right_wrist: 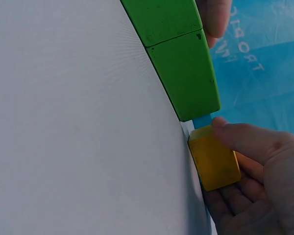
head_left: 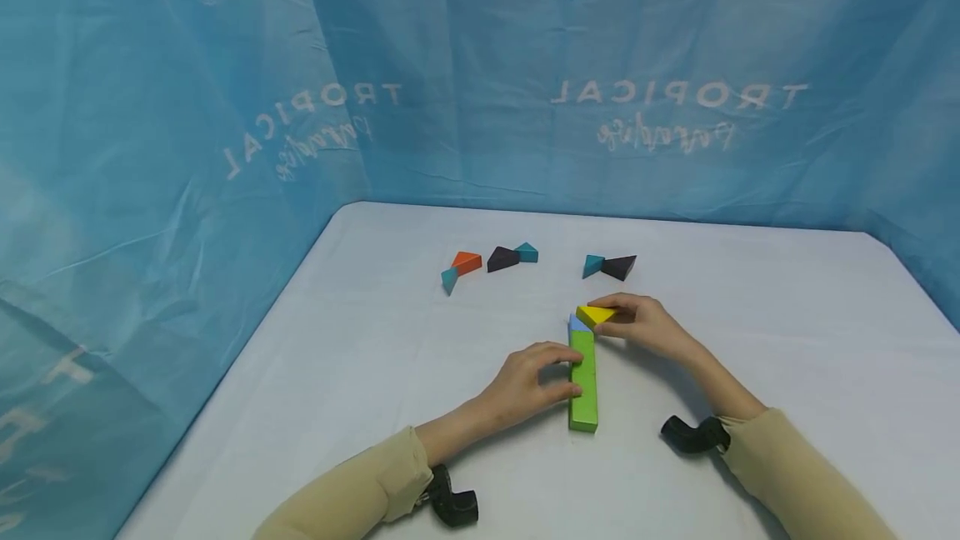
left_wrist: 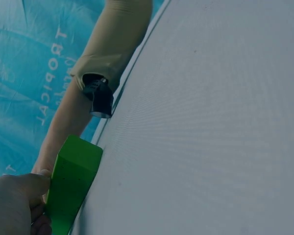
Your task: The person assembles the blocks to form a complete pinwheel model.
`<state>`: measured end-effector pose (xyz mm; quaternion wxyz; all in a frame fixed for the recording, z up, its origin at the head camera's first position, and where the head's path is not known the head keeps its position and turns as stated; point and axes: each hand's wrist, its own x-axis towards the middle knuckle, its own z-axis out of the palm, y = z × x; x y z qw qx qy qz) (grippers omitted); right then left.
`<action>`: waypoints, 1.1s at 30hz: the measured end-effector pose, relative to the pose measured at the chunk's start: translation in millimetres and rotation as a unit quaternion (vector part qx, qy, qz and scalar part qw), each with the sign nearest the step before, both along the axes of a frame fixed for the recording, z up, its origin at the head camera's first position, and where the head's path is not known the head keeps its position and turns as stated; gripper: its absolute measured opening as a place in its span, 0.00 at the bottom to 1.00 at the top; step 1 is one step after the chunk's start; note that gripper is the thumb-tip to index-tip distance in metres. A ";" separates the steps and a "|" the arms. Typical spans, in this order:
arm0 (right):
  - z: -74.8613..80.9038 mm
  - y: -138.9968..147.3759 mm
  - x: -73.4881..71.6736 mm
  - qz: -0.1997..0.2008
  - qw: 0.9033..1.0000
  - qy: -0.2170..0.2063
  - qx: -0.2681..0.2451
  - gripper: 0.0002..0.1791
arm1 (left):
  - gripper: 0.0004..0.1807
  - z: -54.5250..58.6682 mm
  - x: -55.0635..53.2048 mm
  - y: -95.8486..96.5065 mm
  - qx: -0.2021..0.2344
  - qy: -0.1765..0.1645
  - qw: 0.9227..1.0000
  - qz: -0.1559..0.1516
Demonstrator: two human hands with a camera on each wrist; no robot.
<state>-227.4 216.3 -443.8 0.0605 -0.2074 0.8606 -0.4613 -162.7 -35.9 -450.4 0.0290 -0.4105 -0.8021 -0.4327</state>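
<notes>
While pinching a yellow triangular block [head_left: 594, 316] between thumb and fingers of the right hand [head_left: 651, 330], holds it just past the far end of a green bar [head_left: 583, 382], longest edge running sideways, one corner toward the body, close beside a blue wedge [head_left: 577, 325] (cannot tell whether touching). With the left hand [head_left: 521, 386], thumb and forefinger spread apart, touches the bar's left side. Built of two green blocks end to end (note the seam), long axis running away from the body; flat-faced, straight-edged, dark-specked. Farther off, scattered: orange [head_left: 467, 262], black [head_left: 502, 258] and teal [head_left: 527, 253] triangular pieces. Underneath, a smooth white tabletop [head_left: 375, 323]; around it, creased blue sheeting [head_left: 480, 65] with mirrored pale lettering.
</notes>
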 end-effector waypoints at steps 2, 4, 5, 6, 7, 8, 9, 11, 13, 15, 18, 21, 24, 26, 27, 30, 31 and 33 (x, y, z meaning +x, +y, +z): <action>-0.6 1.0 -0.4 0.004 1.000 0.003 0.004 0.24 | 0.23 -0.5 -0.2 1.0 0.004 -0.003 1.000 0.001; -1.0 1.1 -1.1 0.005 1.000 -0.003 0.002 0.24 | 0.23 -0.3 -0.7 0.9 0.009 -0.008 1.000 0.003; -1.6 1.2 -1.8 0.004 1.000 -0.007 -0.002 0.24 | 0.23 -0.2 -1.2 0.5 0.012 -0.010 1.000 0.004; -2.0 1.5 -2.3 0.003 1.000 -0.011 -0.009 0.24 | 0.24 -0.5 -1.6 0.2 0.014 -0.012 1.000 0.004; -2.6 2.1 -2.6 0.001 1.000 -0.016 -0.017 0.23 | 0.23 -0.8 -2.0 0.0 0.015 -0.010 1.000 0.004; -3.3 2.9 -3.0 -0.003 0.999 -0.021 -0.026 0.22 | 0.24 -0.8 -2.0 -0.2 0.015 -0.012 1.000 0.003; -3.9 3.6 -3.0 -0.006 0.999 -0.024 -0.037 0.20 | 0.23 -1.1 -2.0 -0.2 0.015 -0.014 1.000 0.002; -5.1 4.9 -3.5 -0.009 0.998 -0.025 -0.051 0.18 | 0.23 -1.3 -1.9 -0.2 0.016 -0.017 1.000 0.001; -5.2 5.4 -3.9 -0.009 0.998 -0.023 -0.059 0.17 | 0.23 -1.5 -1.9 0.1 0.018 -0.019 1.000 0.001; -5.1 5.2 -4.2 -0.007 0.998 -0.021 -0.062 0.16 | 0.23 -1.4 -2.0 0.7 0.021 -0.023 1.000 0.003; -5.2 5.9 -4.2 -0.008 0.998 -0.021 -0.060 0.16 | 0.23 -2.7 -2.5 2.7 0.025 -0.020 1.000 0.001; -4.7 3.7 -6.2 -0.010 0.998 -0.024 -0.063 0.15 | 0.23 -3.0 -4.0 1.5 0.022 -0.021 1.000 0.002; -5.5 2.6 -7.2 -0.007 0.997 -0.028 -0.068 0.15 | 0.23 -3.8 -4.6 0.9 0.023 -0.031 0.999 0.004; -5.1 1.6 -6.5 -0.006 0.997 -0.033 -0.070 0.15 | 0.23 -4.4 -4.4 0.8 0.026 -0.038 0.999 0.002; -4.6 1.1 -5.8 -0.006 0.997 -0.034 -0.070 0.15 | 0.23 -4.4 -4.2 1.0 0.027 -0.040 0.999 0.000; 5.4 -2.9 1.2 -0.005 0.997 -0.037 -0.069 0.14 | 0.23 -4.1 -3.3 1.3 0.027 -0.042 0.999 -0.004; 9.2 -4.5 3.5 -0.004 0.997 -0.038 -0.067 0.14 | 0.23 -4.0 -3.2 1.2 0.026 -0.042 0.999 -0.004; 17.1 -8.2 7.7 -0.001 0.997 -0.035 -0.062 0.14 | 0.23 -3.4 -3.1 0.5 0.027 -0.039 0.999 -0.001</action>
